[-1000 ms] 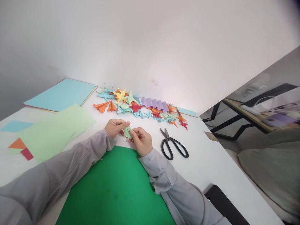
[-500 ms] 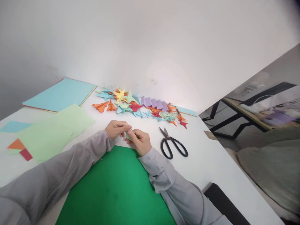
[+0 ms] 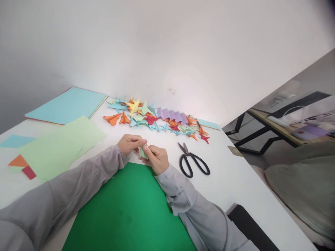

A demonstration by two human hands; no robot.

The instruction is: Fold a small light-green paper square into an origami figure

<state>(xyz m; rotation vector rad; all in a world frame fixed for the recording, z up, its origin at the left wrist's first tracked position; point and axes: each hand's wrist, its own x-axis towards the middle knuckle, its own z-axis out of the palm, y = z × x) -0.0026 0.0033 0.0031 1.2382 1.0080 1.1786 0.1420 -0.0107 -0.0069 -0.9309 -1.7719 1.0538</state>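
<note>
Between my two hands is a small piece of light green paper (image 3: 142, 153), partly covered by my fingers. My left hand (image 3: 131, 143) pinches its upper edge between thumb and fingers. My right hand (image 3: 156, 158) grips the other side, its thumb pressed on the paper. Both hands are held over the far edge of a green sheet (image 3: 128, 205) that lies in front of me. A pair of scissors (image 3: 188, 158) with black handles rests to the right of my right hand, blades slightly apart.
Folded paper figures (image 3: 150, 119) in several colours crowd the wall side, with a purple pleated strip (image 3: 172, 115) among them. On the left lie light green sheets (image 3: 57, 146), a stack of coloured paper (image 3: 66, 104) and small scraps (image 3: 19, 161). A black object (image 3: 248, 225) sits near my right forearm.
A little more of the light green paper shows between my hands, tilted slightly differently. My hands have hardly moved; everything else stays in place.
</note>
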